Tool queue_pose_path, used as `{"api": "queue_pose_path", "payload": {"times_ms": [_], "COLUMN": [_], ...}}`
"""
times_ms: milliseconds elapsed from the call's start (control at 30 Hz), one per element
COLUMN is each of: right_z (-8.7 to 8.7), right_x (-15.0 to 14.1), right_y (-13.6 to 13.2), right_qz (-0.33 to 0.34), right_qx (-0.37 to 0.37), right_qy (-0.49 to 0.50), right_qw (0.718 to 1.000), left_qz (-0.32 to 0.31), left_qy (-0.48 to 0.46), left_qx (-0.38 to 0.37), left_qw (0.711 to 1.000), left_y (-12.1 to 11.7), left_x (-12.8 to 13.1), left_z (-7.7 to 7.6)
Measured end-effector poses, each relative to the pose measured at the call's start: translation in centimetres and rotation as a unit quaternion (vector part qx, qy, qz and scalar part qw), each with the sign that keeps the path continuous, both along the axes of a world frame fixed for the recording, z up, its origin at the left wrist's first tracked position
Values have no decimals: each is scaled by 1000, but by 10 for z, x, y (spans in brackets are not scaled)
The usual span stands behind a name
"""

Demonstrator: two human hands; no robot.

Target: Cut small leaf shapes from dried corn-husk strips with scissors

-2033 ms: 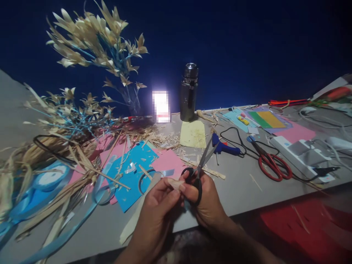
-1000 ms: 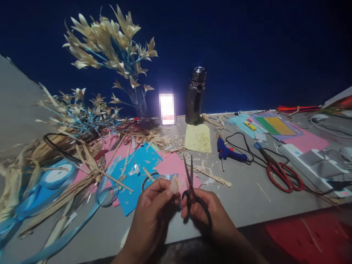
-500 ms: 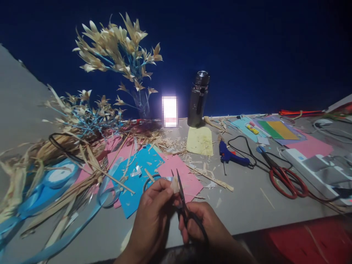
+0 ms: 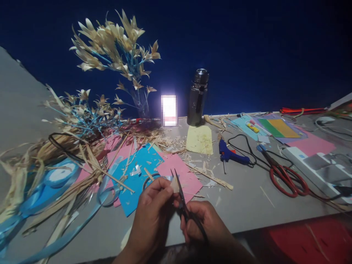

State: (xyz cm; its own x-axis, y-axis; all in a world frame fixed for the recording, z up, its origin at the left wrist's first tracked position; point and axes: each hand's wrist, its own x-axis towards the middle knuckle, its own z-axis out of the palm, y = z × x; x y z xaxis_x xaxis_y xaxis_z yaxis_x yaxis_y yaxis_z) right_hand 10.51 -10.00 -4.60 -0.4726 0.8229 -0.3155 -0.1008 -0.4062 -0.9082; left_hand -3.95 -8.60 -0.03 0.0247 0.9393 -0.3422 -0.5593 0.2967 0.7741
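Observation:
Between thumb and fingers, my left hand (image 4: pixel 155 200) pinches a small pale piece of dried husk (image 4: pixel 175 184), pointed at its top. My right hand (image 4: pixel 202 222) is wrapped round the handles of black-handled scissors (image 4: pixel 182 198). Their slim blades point up and away, slightly parted, right beside the husk piece. Whether the blades touch the husk I cannot tell. Under and beyond my hands lie a blue paper sheet (image 4: pixel 137 176) and a pink paper sheet (image 4: pixel 180 172), strewn with husk scraps.
A blue glue gun (image 4: pixel 233 156), red-handled scissors (image 4: pixel 286 179) and a white power strip (image 4: pixel 310 165) lie to the right. A dark flask (image 4: pixel 197 99) stands at the back, left of it a bright screen (image 4: pixel 169 110). Husk flowers (image 4: pixel 115 47) and blue ribbon (image 4: pixel 60 174) fill the left.
The scissor blades have tilted slightly left and the right hand has shifted a little. My left hand keeps its pinch on the husk piece. The view has moved very slightly.

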Motion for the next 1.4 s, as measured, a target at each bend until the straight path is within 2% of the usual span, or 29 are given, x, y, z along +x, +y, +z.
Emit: {"api": "queue_pose_path", "payload": {"times_ms": [200, 767, 967, 1067, 1133, 1267, 1400], "right_z": [4, -1, -5, -1, 6, 28, 42], "right_x": [0, 0, 0, 3, 8, 20, 28], "right_y": [-1, 1, 0, 2, 6, 18, 27], "right_qz": [3, -15, -9, -22, -61, -147, -95], "right_qx": [-8, -19, -30, -23, -8, 46, 86], "right_qy": [-1, 0, -2, -12, -23, -1, -17], "right_qw": [1000, 1000, 1000, 999, 998, 988, 992], "left_qz": [-7, -6, 4, -2, -28, -126, -208], "left_qy": [-3, -5, 6, 21, 28, 99, 218], "left_qx": [5, 4, 17, 27, 23, 23, 50], "left_qw": [1000, 1000, 1000, 999, 999, 987, 952], "left_y": [0, -2, 1, 1, 0, -2, -4], "left_x": [-2, -1, -1, -4, -7, -12, -13], "left_z": [-1, -7, -4, -3, -4, -3, 1]}}
